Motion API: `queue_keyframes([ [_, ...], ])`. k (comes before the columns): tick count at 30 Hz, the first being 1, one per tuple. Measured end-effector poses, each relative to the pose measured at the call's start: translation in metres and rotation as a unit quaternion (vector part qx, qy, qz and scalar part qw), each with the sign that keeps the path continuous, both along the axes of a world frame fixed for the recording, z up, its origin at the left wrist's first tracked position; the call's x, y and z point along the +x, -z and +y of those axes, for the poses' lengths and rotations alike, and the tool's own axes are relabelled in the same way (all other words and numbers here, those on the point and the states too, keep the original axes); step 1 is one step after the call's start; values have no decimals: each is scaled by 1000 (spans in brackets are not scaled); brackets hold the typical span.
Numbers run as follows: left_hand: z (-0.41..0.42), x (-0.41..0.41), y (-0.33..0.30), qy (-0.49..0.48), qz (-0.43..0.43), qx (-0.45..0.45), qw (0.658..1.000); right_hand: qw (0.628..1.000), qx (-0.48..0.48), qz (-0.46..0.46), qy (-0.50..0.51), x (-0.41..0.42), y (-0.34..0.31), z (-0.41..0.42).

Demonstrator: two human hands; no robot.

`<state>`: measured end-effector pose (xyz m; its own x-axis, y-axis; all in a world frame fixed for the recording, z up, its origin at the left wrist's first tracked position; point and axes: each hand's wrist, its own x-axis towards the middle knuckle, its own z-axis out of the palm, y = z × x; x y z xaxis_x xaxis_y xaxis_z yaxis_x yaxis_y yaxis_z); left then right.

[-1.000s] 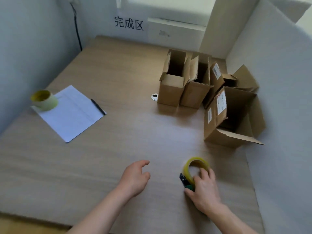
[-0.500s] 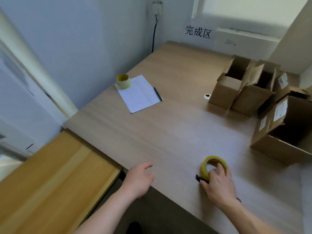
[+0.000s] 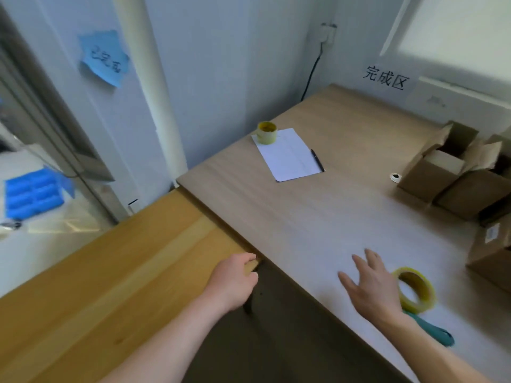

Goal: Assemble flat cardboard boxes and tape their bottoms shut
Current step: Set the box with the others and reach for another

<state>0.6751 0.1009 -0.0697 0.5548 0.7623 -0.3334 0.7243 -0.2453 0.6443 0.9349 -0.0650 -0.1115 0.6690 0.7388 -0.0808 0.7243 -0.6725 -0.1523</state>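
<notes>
Yellow tape roll on its teal-handled dispenser, lying on the pale table near the front edge, likely parked within reach. Right hand just beside it, fingers spread flat, holding nothing. Left hand loosely curled, empty, over the wooden bench corner. Assembled cardboard boxes grouped far right.

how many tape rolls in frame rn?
2. One tape roll lies on the table near edge, just right of the right hand. A second roll stands on the far-left corner of the paper. Others could be off-frame.
</notes>
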Motion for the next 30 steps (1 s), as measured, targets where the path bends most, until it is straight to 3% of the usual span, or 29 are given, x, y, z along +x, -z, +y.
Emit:
queue_keyframes([
  [6,37,-99,-18,-25,23,83,996,983,78,82,-146,-148,-34,126],
  [11,61,-200,-30,-115,64,123,984,951,84,127,-270,-261,-58,194],
  [14,60,-255,-38,-175,105,148,968,923,72,109,-361,-314,-68,217],
  [21,-2,-358,-57,-293,245,185,905,827,28,43,-560,-413,-75,236],
  [30,-98,-462,-41,-426,281,136,849,742,-26,32,-670,-520,-68,199],
])
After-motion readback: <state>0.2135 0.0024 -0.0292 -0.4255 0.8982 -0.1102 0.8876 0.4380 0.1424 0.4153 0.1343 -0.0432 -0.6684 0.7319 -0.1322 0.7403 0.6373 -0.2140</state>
